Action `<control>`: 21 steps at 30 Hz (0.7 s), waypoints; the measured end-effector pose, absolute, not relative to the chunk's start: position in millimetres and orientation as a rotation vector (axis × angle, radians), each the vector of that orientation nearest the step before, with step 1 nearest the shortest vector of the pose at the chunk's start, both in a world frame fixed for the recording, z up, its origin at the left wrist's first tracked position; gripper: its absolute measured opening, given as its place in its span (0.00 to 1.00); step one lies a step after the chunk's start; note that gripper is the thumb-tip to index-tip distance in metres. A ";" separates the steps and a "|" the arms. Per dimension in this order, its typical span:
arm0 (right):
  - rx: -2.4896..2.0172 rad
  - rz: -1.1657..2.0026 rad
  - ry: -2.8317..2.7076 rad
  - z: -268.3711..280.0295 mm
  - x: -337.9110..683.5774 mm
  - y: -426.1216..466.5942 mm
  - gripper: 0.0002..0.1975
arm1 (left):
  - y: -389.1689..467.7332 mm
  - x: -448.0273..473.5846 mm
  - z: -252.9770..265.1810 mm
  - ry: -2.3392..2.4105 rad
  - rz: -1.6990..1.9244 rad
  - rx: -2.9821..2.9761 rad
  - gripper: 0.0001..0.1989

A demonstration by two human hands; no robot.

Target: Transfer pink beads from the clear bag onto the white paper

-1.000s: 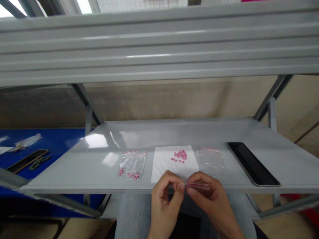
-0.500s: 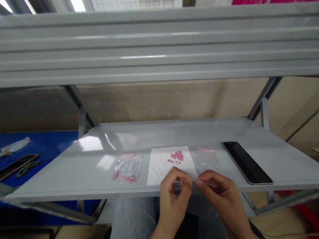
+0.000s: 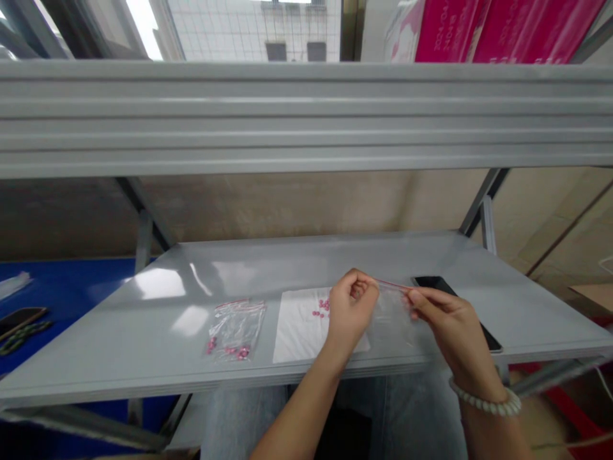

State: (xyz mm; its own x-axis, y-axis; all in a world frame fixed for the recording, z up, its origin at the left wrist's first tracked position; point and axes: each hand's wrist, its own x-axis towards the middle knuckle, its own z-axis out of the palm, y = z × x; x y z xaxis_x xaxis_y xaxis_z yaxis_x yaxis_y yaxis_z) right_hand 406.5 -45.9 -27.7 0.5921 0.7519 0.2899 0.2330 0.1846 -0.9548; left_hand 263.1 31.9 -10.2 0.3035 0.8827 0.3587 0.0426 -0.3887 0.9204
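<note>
A clear zip bag (image 3: 391,314) with a red strip along its top edge is stretched between my hands above the table. My left hand (image 3: 352,306) pinches one end of that strip, and my right hand (image 3: 443,319) pinches the other. Under my left hand lies a white sheet (image 3: 297,326), partly covered. Several small pink beads (image 3: 322,309) show on it beside my wrist; others may be hidden behind the hand. Left of the sheet, clear zip bags (image 3: 237,326) lie overlapping, with pink beads at the bottom.
A dark tablet-like device (image 3: 489,338) lies behind my right hand, partly covered. The grey table (image 3: 143,345) sits beneath a ribbed grey beam (image 3: 287,121). To the left, a phone (image 3: 19,319) rests on a blue surface (image 3: 86,287). Pink boxes (image 3: 507,32) stand above the beam.
Both hands have risen and moved farther out over the table, keeping hold of the zip bag. More of the bag's strip now shows. The view has tilted upward.
</note>
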 end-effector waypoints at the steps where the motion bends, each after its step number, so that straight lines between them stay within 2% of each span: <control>1: -1.418 0.401 -0.957 -29.4 410.7 -39.7 0.17 | 38.0 267.7 -11.7 0.868 1.179 1.712 0.06; 4: -1.534 0.284 -1.041 -38.7 421.3 -22.4 0.21 | 51.3 275.5 -19.2 0.960 1.125 1.798 0.05; 7: -1.602 0.206 -1.078 -49.3 431.1 -11.3 0.20 | 54.1 270.9 -25.7 1.051 1.091 1.897 0.05; 10: -1.672 0.094 -1.091 -53.1 438.5 -11.4 0.18 | 45.8 249.9 -26.5 1.121 1.110 1.968 0.12; 13: -1.696 -0.031 -1.089 -47.0 428.6 -20.7 0.21 | 31.6 211.7 -25.2 1.189 1.167 1.995 0.14; 16: -1.585 -0.129 -1.187 -37.0 386.8 -30.1 0.16 | 20.4 162.8 -29.0 1.331 1.363 2.032 0.13; 18: -1.453 -0.046 -1.355 -32.0 343.5 -33.3 0.12 | 17.3 129.8 -35.9 1.482 1.477 2.034 0.12; 21: -1.223 0.077 -1.675 -27.8 273.3 -34.6 0.15 | 16.4 86.0 -49.6 1.709 1.484 2.082 0.12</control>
State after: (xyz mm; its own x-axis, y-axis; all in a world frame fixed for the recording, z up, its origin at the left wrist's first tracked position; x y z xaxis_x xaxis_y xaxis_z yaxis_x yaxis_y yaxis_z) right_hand 273.3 -34.6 -27.8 0.0313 0.7384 0.6737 0.6731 0.4827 -0.5604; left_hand 86.0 16.4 -49.6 -0.0821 0.7834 0.6161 0.7197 -0.3811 0.5803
